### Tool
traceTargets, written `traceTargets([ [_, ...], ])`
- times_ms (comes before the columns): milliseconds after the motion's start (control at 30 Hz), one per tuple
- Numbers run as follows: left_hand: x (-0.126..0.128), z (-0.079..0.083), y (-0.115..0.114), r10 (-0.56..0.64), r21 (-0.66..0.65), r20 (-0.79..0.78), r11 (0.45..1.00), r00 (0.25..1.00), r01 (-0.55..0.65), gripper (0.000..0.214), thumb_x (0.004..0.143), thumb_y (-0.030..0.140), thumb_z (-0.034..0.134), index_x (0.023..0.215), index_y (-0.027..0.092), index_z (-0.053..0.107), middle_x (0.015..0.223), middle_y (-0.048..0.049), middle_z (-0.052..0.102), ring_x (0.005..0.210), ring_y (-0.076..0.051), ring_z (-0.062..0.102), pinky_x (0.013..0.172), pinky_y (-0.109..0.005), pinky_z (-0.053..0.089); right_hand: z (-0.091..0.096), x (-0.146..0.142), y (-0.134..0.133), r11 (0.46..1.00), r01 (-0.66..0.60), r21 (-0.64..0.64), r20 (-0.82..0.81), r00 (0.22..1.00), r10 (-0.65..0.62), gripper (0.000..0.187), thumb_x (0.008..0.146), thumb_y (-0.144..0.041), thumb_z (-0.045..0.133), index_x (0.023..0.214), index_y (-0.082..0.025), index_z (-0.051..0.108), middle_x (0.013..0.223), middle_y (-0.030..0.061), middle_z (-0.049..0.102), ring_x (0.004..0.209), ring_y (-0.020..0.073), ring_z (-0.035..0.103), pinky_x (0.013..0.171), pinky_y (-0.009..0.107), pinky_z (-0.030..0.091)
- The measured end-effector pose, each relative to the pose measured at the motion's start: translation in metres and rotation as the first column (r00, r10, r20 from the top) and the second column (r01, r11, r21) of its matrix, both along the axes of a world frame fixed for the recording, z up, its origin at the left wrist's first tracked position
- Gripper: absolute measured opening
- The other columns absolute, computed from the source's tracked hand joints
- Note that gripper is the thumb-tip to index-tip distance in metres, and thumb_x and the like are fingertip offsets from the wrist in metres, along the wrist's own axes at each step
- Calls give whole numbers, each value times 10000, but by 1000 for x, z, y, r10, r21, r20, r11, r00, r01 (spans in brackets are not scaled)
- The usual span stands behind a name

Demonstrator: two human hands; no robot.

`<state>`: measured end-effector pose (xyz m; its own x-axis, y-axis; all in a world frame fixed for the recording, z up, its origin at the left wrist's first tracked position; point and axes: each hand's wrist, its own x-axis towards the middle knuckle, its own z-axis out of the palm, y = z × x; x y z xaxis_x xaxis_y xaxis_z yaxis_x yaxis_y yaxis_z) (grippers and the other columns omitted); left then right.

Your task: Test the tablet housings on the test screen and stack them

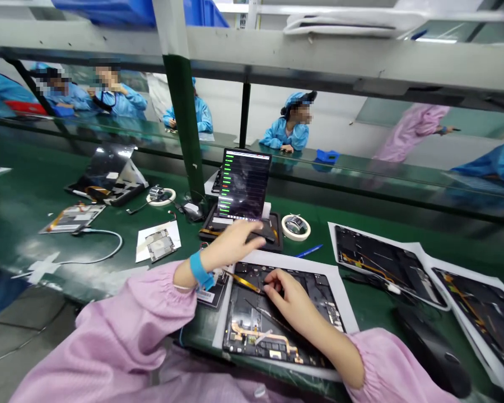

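My left hand stretches out at the foot of an upright tablet screen, thumb and fingers apart; I cannot tell whether it touches the dark base. Below lies an opened tablet housing with black innards and a copper strip. Over its upper middle my right hand is closed, fingertips pinched at the end of a thin golden-brown strip. What they grip is hidden. Dark tweezers slant across the housing under my right wrist. A labelled dark part is left of the housing.
More opened housings lie on white sheets at right, beside a long black object. Tape rolls, a blue pen, a mouse and a circuit board surround the work. A green post rises behind; co-workers sit beyond.
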<state>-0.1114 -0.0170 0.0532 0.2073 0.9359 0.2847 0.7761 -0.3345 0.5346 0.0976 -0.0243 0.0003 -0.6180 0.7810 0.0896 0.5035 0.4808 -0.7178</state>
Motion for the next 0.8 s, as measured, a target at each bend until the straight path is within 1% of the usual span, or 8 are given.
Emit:
traceTargets([
  [100,-9,-8,35,322,269,-112,921,940,-283,496,907,263,405,1354,47,405,1405,-204,455,1382,-289,285,1115,-463,268,2,1,-1,1000,0,16,13,1000,0,48,845,-186,535,880,-193,568,817,26,622,751,172,569,721,319,441],
  [233,-13,-20,66,391,327,-221,893,893,-310,532,861,188,414,1359,9,360,1443,-214,407,1433,-288,169,1149,-472,204,-2,2,-2,999,6,39,19,1000,-6,52,836,-180,541,871,-200,573,806,23,623,755,174,579,714,315,452],
  [333,3,-7,57,426,326,-232,881,874,-343,502,848,192,436,1314,8,406,1442,-219,402,1417,-307,210,1139,-470,228,-6,1,0,999,-4,50,17,1000,3,56,830,-173,545,871,-199,574,804,21,625,762,175,587,708,308,460],
  [433,41,13,28,345,204,-291,934,892,-295,356,841,201,458,1156,57,541,1265,-211,562,1253,-328,455,1004,-449,400,5,0,3,997,2,77,11,1000,-2,74,836,-157,533,889,-192,571,829,33,641,768,178,598,717,314,473],
  [533,78,16,6,127,-40,-335,988,934,-148,253,889,212,398,978,124,618,920,-142,677,886,-268,632,772,-393,492,40,17,-3,962,56,266,45,997,-70,97,857,-145,491,876,-188,576,871,67,655,814,209,600,750,355,477],
  [667,94,-9,0,20,5,-326,1000,945,-20,219,891,235,447,873,150,649,906,-113,660,923,-255,577,787,-361,459,100,76,-25,820,180,543,34,971,-236,118,899,-242,499,963,-204,591,965,94,666,907,240,606,811,389,472],
  [733,92,-24,4,1,32,-338,999,941,10,214,883,283,489,839,147,648,922,-116,645,951,-264,545,807,-363,441,116,109,-35,802,265,536,31,943,-332,142,907,-281,506,1005,-220,590,982,83,671,899,224,622,802,364,483],
  [800,88,-37,9,-12,11,-353,1000,936,17,253,890,343,494,814,146,634,889,-117,639,919,-263,542,788,-363,432,116,138,-42,824,318,469,108,905,-411,128,904,-275,504,971,-226,601,942,65,676,856,207,632,765,341,491],
])
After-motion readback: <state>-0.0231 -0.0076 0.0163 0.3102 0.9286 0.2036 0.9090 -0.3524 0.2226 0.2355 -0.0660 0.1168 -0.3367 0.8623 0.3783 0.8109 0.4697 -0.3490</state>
